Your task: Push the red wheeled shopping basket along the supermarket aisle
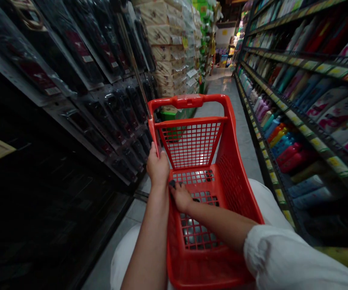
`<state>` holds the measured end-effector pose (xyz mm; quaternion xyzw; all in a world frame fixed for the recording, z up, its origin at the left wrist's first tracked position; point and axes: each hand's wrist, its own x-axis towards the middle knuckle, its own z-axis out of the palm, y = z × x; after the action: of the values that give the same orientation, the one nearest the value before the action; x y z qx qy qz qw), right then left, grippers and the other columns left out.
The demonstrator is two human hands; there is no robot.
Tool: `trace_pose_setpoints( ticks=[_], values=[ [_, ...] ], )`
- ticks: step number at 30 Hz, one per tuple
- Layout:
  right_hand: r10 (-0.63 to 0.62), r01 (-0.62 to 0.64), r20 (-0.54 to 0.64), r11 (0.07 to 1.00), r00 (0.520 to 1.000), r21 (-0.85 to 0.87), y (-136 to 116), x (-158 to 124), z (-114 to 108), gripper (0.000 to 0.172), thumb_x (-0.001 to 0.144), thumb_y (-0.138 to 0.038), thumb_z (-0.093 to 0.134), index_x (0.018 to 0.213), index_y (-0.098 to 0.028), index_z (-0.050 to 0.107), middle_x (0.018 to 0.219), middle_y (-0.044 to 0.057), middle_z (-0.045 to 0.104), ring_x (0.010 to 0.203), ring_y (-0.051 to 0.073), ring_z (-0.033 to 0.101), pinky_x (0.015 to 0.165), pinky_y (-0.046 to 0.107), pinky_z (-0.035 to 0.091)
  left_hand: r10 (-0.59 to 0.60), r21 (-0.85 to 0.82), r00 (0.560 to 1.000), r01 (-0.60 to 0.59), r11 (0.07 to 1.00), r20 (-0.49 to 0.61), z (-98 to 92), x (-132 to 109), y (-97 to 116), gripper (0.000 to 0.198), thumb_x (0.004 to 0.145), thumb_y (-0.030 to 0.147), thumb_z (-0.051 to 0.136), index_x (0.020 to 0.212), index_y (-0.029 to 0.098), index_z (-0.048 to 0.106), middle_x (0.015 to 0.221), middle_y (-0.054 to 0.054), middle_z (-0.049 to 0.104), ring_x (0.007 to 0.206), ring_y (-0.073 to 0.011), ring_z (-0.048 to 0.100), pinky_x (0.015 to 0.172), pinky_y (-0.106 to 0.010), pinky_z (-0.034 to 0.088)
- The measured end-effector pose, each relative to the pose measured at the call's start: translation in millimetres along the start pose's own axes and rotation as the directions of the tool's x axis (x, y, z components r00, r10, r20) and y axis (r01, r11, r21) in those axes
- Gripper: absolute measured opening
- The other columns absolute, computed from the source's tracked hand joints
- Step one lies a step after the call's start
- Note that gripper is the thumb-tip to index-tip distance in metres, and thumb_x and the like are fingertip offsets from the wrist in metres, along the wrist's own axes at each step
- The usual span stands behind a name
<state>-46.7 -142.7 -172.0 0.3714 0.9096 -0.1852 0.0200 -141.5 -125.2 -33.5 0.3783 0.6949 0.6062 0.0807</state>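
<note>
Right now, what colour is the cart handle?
The cart handle is red, best in the head view.

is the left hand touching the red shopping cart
Touching: the head view shows the left hand wrapped around the side of the red shopping cart.

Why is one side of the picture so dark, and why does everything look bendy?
In the head view, the left shelves sit in deep shadow while the right shelves look bright; the wide lens bends the lines and stretches the red cart; the far floor shows glare.
</note>
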Motion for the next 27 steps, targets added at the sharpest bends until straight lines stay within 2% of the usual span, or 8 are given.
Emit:
trace_pose_setpoints(
  ticks=[2, 5, 7, 9, 12, 16, 22, 27],
  values=[
    [-0.07, 0.069, -0.004, 0.993, 0.998, -0.091, 11, 5, -2, 0.048, 0.1, -0.017, 0.032, 0.144, -0.028, 0.047, 0.136, 0.014, 0.051, 0.121, 0.032, 0.047, 0.091, 0.044, 0.049, -0.029, 0.108, 1.0, 0.029, 0.994, -0.005, -1.9, -2, 5, 0.059, 0.086, 0.018, 0.054, 0.145, 0.018, 0.051, 0.146, -0.01, 0.056, 0.137, -0.0241, 0.05, 0.118, -0.04, 0.034],
    [-0.144, 0.144, 0.017, 0.966, 0.989, -0.215, 49, 11, -13, 0.044, 0.101, -0.021, 0.033, 0.141, -0.031, 0.049, 0.139, 0.012, 0.049, 0.122, 0.031, 0.046, 0.095, 0.046, 0.046, -0.01, 0.301, 0.998, -0.008, 0.953, 0.058, -4.4, -6, 13, 0.064, 0.087, 0.02, 0.053, 0.15, 0.015, 0.043, 0.155, -0.016, 0.042, 0.14, -0.0281, 0.046, 0.117, -0.044, 0.035],
    [-0.056, 0.054, -0.001, 0.966, 0.998, -0.253, 78, 13, -20, 0.044, 0.101, -0.021, 0.035, 0.141, -0.032, 0.049, 0.138, 0.012, 0.05, 0.12, 0.03, 0.048, 0.094, 0.045, 0.046, 0.026, 0.441, 0.992, -0.079, 0.894, 0.124, -4.8, -9, 18, 0.065, 0.087, 0.021, 0.053, 0.15, 0.012, 0.041, 0.16, -0.02, 0.03, 0.145, -0.0312, 0.038, 0.118, -0.046, 0.033],
    [0.108, -0.118, -0.054, 0.956, 0.993, -0.267, 102, 12, -24, 0.043, 0.101, -0.02, 0.035, 0.14, -0.029, 0.05, 0.136, 0.014, 0.051, 0.119, 0.029, 0.049, 0.093, 0.044, 0.046, 0.084, 0.539, 0.977, -0.179, 0.823, 0.196, -4.3, -13, 21, 0.065, 0.087, 0.02, 0.054, 0.149, 0.007, 0.042, 0.163, -0.022, 0.021, 0.15, -0.033, 0.026, 0.119, -0.048, 0.029],
    [0.31, -0.338, -0.141, 0.902, 0.94, -0.27, 122, 11, -25, 0.045, 0.101, -0.013, 0.029, 0.139, -0.018, 0.052, 0.134, 0.021, 0.05, 0.12, 0.031, 0.048, 0.091, 0.044, 0.046, 0.177, 0.601, 0.939, -0.327, 0.729, 0.295, -2.5, -16, 23, 0.062, 0.086, 0.019, 0.053, 0.146, 0.006, 0.045, 0.164, -0.022, 0.018, 0.153, -0.0324, 0.013, 0.121, -0.051, 0.025],
    [0.471, -0.493, -0.146, 0.826, 0.87, -0.272, 120, 21, -18, 0.047, 0.098, -0.009, 0.028, 0.137, -0.006, 0.053, 0.133, 0.03, 0.048, 0.12, 0.035, 0.05, 0.085, 0.048, 0.049, 0.192, 0.649, 0.909, -0.4, 0.647, 0.37, -1.3, -17, 22, 0.057, 0.087, 0.02, 0.051, 0.141, 0.004, 0.049, 0.162, -0.024, 0.024, 0.153, -0.0324, 0.015, 0.121, -0.053, 0.023],
    [0.665, -0.646, -0.045, 0.705, 0.745, -0.293, 100, 42, -10, 0.045, 0.093, -0.024, 0.047, 0.131, -0.003, 0.059, 0.122, 0.035, 0.057, 0.104, 0.04, 0.062, 0.067, 0.057, 0.054, 0.219, 0.626, 0.907, -0.408, 0.664, 0.359, -3.2, -17, 16, 0.057, 0.085, 0.022, 0.052, 0.14, 0.005, 0.052, 0.161, -0.022, 0.026, 0.153, -0.0327, 0.018, 0.12, -0.051, 0.027],
    [0.67, -0.645, -0.036, 0.696, 0.741, -0.315, 104, 40, -13, 0.048, 0.095, -0.023, 0.043, 0.136, -0.003, 0.055, 0.123, 0.035, 0.058, 0.107, 0.04, 0.062, 0.068, 0.058, 0.054, 0.222, 0.617, 0.909, -0.404, 0.675, 0.353, -5.7, -20, 17, 0.053, 0.087, 0.021, 0.05, 0.137, 0.006, 0.056, 0.16, -0.021, 0.032, 0.152, -0.032, 0.02, 0.12, -0.049, 0.029]
  ],
)
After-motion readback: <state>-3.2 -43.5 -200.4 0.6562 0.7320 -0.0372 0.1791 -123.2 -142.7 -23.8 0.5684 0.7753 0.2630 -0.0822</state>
